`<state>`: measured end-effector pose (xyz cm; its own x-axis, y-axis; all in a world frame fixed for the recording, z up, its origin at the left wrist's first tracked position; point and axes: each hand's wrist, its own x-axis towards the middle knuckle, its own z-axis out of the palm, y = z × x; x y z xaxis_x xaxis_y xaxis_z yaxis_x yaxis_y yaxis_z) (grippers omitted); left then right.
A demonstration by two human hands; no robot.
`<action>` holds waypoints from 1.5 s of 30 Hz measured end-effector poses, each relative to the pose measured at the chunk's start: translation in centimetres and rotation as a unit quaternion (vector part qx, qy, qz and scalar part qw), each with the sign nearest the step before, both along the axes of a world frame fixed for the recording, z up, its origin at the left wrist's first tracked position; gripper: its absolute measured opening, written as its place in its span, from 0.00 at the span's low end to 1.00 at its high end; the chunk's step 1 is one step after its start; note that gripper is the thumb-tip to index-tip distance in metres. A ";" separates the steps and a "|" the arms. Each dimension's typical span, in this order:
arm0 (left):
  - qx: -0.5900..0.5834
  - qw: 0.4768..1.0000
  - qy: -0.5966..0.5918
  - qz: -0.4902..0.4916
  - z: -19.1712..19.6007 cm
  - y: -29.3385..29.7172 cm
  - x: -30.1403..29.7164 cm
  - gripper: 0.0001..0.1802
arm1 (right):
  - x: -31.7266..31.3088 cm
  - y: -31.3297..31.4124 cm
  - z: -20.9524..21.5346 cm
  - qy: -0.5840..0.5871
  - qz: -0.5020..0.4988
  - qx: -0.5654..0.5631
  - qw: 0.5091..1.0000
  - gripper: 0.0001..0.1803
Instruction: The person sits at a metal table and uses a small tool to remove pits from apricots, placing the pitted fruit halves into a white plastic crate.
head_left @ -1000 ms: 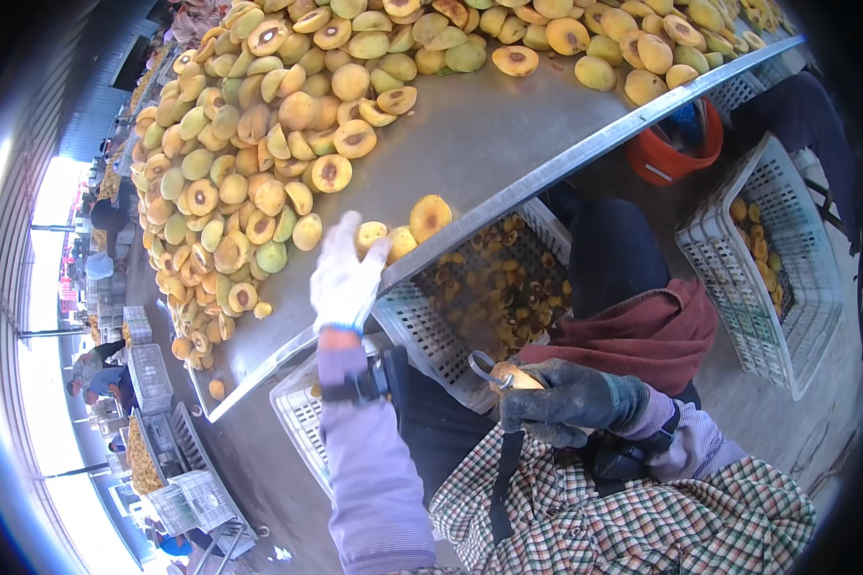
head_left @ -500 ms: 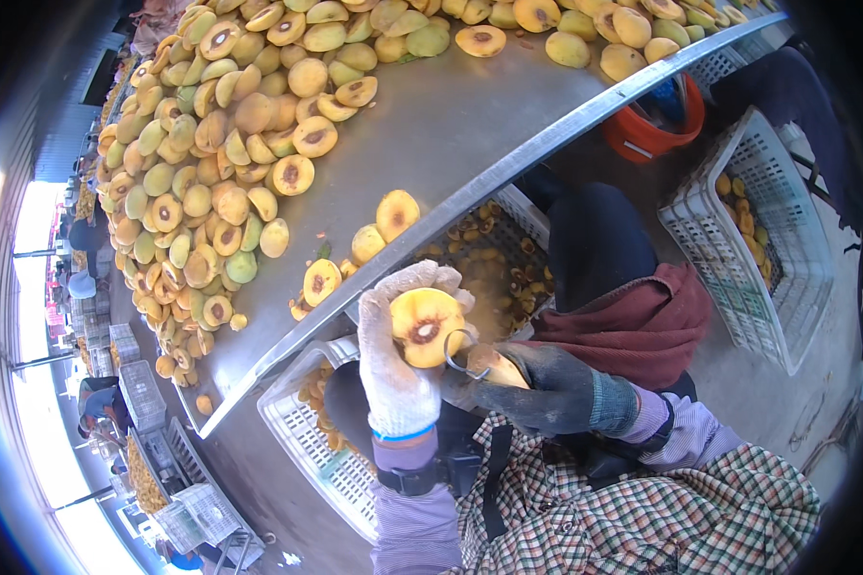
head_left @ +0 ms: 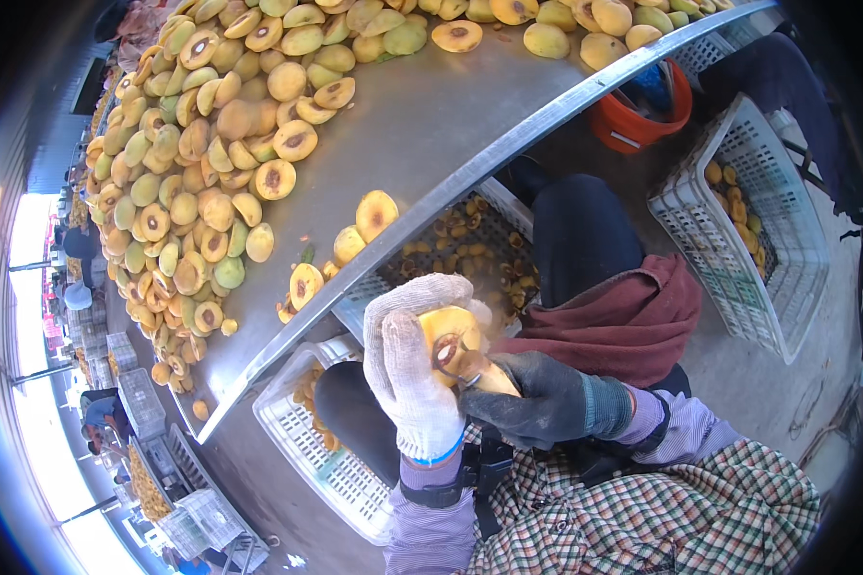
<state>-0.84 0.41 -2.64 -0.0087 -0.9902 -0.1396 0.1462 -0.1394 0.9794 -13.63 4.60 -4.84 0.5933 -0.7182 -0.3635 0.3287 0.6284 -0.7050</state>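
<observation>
Cupping a halved yellow peach [head_left: 448, 337] in my white-gloved left hand [head_left: 408, 369], fingers curled tight around it, I hold it above my lap, below the steel table's edge [head_left: 508, 144]. My dark-gloved right hand [head_left: 532, 398] is closed on a pitting tool [head_left: 479, 369] touching the pit.

Slanted steel table [head_left: 422, 125], heaped halved yellow fruit [head_left: 192, 192], a few halves [head_left: 376, 213] near its edge.

A steel table [head_left: 431, 144] stands over white crates [head_left: 738, 211] on concrete floor [head_left: 767, 383].
</observation>
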 end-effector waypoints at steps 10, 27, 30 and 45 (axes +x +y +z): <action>-0.107 0.979 -0.108 -0.137 0.7 -1.5 0.0 0.12 | -2.0 -0.2 -1.0 -0.180 0.082 0.073 0.978 0.21; -0.065 0.976 0.138 -0.157 0.0 -0.9 -1.0 0.23 | -2.3 2.1 -2.5 -0.451 0.054 0.357 0.816 0.21; 0.028 0.970 0.209 -0.118 0.0 -0.8 -1.4 0.23 | -2.1 2.2 -3.5 -0.481 0.063 0.379 0.788 0.24; -0.093 0.780 -0.555 0.274 -1.5 0.6 15.6 0.15 | -2.0 -0.2 -1.1 -0.179 0.058 0.090 0.978 0.22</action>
